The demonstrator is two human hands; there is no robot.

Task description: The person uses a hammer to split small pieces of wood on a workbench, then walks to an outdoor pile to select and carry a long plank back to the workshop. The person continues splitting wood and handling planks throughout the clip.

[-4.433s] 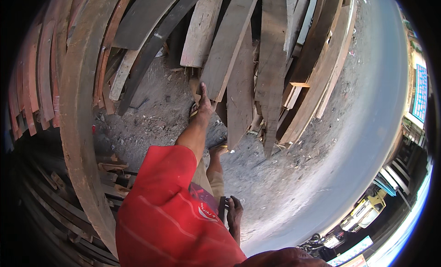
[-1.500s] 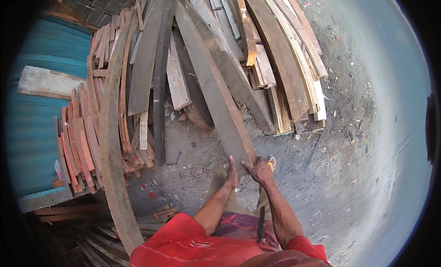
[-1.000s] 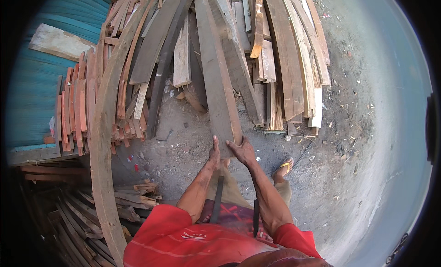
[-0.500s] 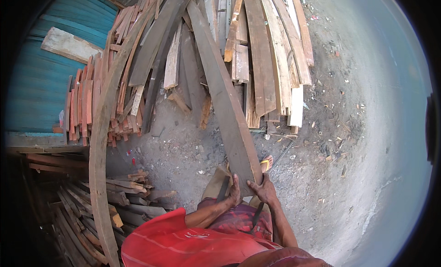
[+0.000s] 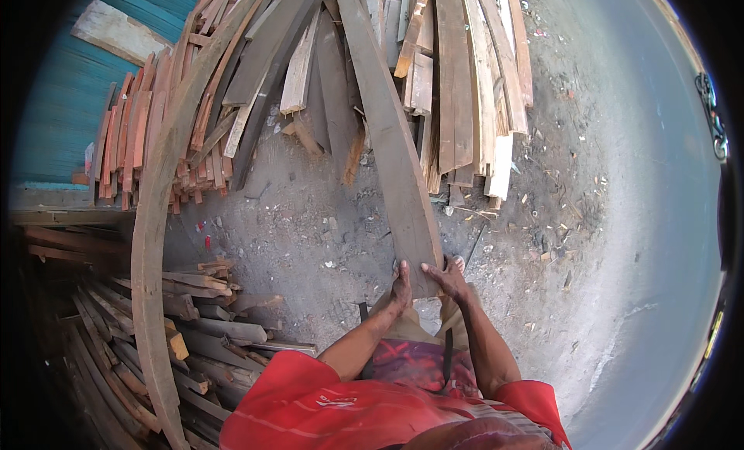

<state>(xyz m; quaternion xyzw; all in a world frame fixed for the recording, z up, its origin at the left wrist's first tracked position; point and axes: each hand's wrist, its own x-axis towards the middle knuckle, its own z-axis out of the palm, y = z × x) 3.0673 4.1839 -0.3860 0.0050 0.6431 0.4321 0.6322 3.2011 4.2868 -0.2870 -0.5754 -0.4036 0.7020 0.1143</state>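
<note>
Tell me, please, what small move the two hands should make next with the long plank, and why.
Probably draw the long grey plank a little further back toward the body. Both the left hand and the right hand grip its near end, while its far end lies among the leaning boards of the pile, so it seems not yet free of them.

The person wears a red short-sleeved shirt [image 5: 341, 407] with thin pale stripes, forearms bare, over tan trousers [image 5: 403, 334] and a reddish patterned cloth [image 5: 415, 365].
</note>
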